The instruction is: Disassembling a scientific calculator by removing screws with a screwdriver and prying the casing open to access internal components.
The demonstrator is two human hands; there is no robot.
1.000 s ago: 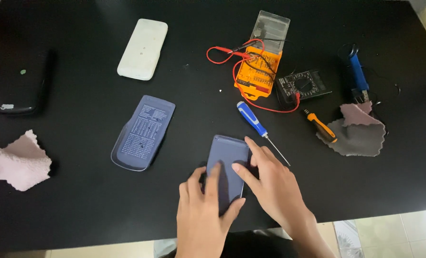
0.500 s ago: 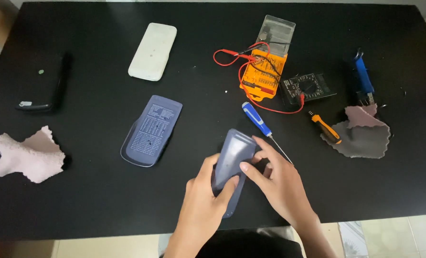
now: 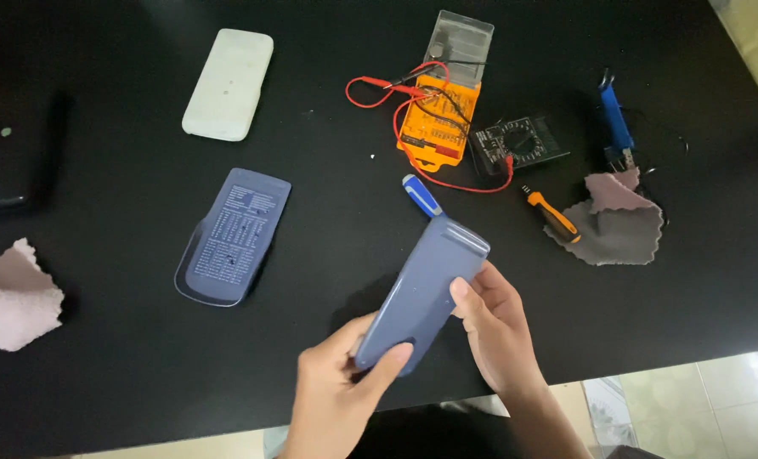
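Note:
I hold a blue-grey calculator (image 3: 426, 289), back side up and tilted, above the black table (image 3: 124, 374). My left hand (image 3: 341, 391) grips its lower end with thumb and fingers. My right hand (image 3: 494, 327) holds its right edge near the middle. A blue-handled screwdriver (image 3: 421, 195) lies just beyond the calculator's far end, partly hidden by it. The calculator's slide-off cover (image 3: 234, 235), printed with small text, lies on the table to the left.
A white case (image 3: 229, 83) lies at the back left. An orange bit set (image 3: 440, 119) with a clear lid, red leads and a black multimeter (image 3: 519, 140) sit at the back. An orange screwdriver (image 3: 551, 215), grey cloth (image 3: 617, 229), blue tool (image 3: 614, 119), pink cloth (image 3: 9, 293) are around.
The calculator was lying on the table under both hands; now it is lifted and tilted, held at its lower end and right edge. The camera view has moved closer.

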